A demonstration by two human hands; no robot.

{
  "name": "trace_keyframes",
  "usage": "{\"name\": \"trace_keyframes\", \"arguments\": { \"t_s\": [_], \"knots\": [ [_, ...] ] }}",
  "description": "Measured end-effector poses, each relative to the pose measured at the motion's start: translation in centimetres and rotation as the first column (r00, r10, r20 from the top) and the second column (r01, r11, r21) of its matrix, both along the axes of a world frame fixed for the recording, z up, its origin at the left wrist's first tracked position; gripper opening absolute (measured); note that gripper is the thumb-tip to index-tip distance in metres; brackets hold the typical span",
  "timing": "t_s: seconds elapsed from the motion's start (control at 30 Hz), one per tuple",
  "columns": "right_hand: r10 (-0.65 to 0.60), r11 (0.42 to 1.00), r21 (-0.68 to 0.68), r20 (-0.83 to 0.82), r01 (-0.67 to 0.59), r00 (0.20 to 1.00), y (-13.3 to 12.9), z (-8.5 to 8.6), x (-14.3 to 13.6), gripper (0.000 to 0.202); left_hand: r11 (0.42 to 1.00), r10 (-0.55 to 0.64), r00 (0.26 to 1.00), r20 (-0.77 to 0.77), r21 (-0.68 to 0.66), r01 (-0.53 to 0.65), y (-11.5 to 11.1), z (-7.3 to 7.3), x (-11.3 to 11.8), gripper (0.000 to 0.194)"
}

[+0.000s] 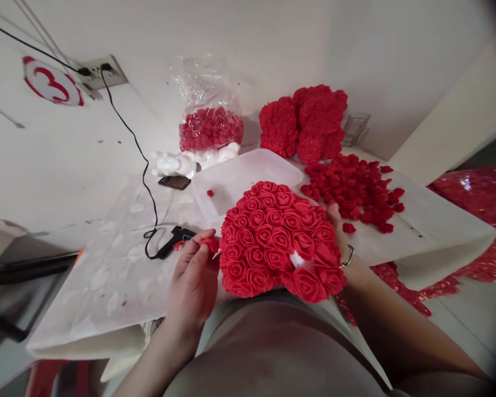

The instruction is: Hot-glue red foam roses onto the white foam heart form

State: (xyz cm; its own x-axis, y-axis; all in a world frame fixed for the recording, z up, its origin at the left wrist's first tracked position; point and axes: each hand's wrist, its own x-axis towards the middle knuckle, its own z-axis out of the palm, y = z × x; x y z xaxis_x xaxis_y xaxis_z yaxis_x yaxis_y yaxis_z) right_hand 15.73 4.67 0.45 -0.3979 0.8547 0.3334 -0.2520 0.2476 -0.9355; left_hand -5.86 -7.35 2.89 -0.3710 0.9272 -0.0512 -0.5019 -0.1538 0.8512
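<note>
A form covered in red foam roses (268, 237) is right in front of me, close to my body. One white patch (301, 260) shows between its roses at the lower right. My right hand (338, 223) holds the form from its right side; most of the fingers are hidden behind it. A single red foam rose (209, 243) is pinched between the thumb and fingers of my left hand (196, 270), just left of the form. A small whitish tip sticks out of that rose toward the form. Left of this hand lies a black glue gun (176, 241) on the table.
Loose red roses (355, 190) are heaped at the right. A white tray (248, 165) stands behind the form, with rose-covered pieces (303, 124), a bag of roses (210, 127), white foam figures (176, 164) and a phone (174, 182) around it. A black cord (138, 146) runs to the wall socket.
</note>
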Motion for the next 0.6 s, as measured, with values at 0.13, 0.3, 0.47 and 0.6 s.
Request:
{"name": "trace_keyframes", "arguments": {
  "t_s": [0.13, 0.3, 0.47, 0.6],
  "knots": [
    [0.024, 0.998, -0.059, -0.132, -0.032, 0.991, -0.1, 0.7, 0.3, 0.066, 0.998, 0.061, 0.992, -0.110, 0.015, -0.060, -0.5, 0.0, -0.6, 0.022],
    [0.097, 0.984, -0.132, -0.141, -0.116, 0.985, 0.4, 2.0, 1.3, 0.068, 0.984, 0.082, 0.970, -0.229, 0.173, -0.043, -0.7, 1.1, -0.8, 0.020],
    [0.106, 0.986, -0.125, -0.037, -0.110, 0.994, 2.0, 4.1, 1.5, 0.072, 0.966, 0.115, 0.945, -0.308, 0.257, -0.034, 0.3, 2.0, -1.3, 0.026],
    [0.069, 0.997, 0.008, 0.106, -0.071, 0.992, 3.7, 6.5, 0.4, 0.053, 0.967, 0.076, 0.952, -0.297, 0.254, 0.003, 2.1, 2.9, -1.4, 0.024]
  ]
}}
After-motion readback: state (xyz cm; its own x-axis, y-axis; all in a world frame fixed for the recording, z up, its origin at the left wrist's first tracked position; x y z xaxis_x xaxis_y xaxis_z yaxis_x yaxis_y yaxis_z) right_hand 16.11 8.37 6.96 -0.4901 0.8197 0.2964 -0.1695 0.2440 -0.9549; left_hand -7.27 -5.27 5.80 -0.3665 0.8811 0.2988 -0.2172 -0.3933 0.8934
